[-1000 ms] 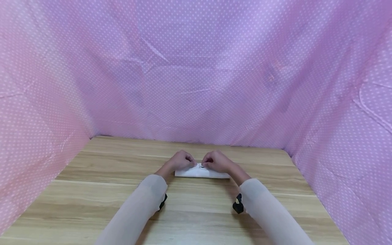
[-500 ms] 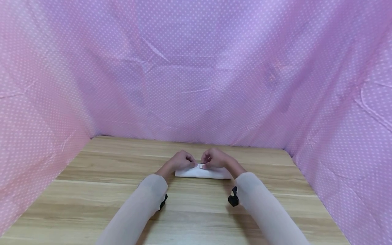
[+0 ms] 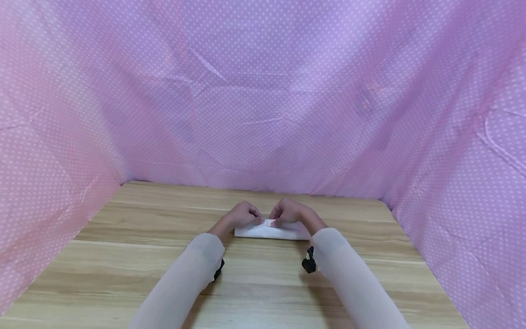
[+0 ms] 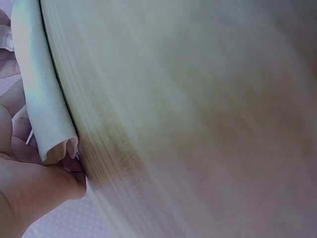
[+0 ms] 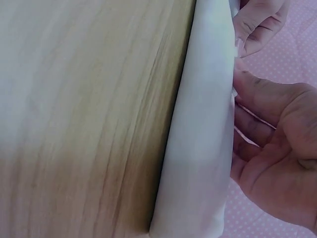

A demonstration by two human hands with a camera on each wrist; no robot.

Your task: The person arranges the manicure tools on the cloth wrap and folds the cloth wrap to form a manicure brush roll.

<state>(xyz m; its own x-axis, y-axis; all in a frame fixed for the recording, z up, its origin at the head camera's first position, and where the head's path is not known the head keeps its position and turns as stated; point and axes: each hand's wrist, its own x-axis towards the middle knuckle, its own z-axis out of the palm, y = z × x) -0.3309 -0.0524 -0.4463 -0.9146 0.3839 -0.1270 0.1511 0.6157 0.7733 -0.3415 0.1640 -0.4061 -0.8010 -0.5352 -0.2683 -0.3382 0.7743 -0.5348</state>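
Observation:
A white rolled cloth (image 3: pixel 271 232) lies crosswise on the wooden table, its long side toward the person. My left hand (image 3: pixel 245 214) pinches its far edge just left of the middle. Right beside it, my right hand (image 3: pixel 288 212) grips the same edge, its thumb on a small white tab (image 3: pixel 270 223). In the left wrist view the roll (image 4: pixel 42 89) shows a hollow, layered end near the left hand (image 4: pixel 34 188). From the right wrist, the roll (image 5: pixel 198 124) looks smooth, and the right hand's (image 5: pixel 277 144) fingers reach behind it. The fingertips are partly hidden by the cloth.
The wood-grain table (image 3: pixel 255 292) extends around the roll on all sides. Pink dotted curtain (image 3: pixel 255 114) hangs behind it and along both sides. A small black device sits under each wrist, the right one (image 3: pixel 309 261) close above the tabletop.
My right hand has shifted slightly, its wrist and forearm drawing inward to the left. A dark spot at the tab is now covered by the white tab. The left hand stays put.

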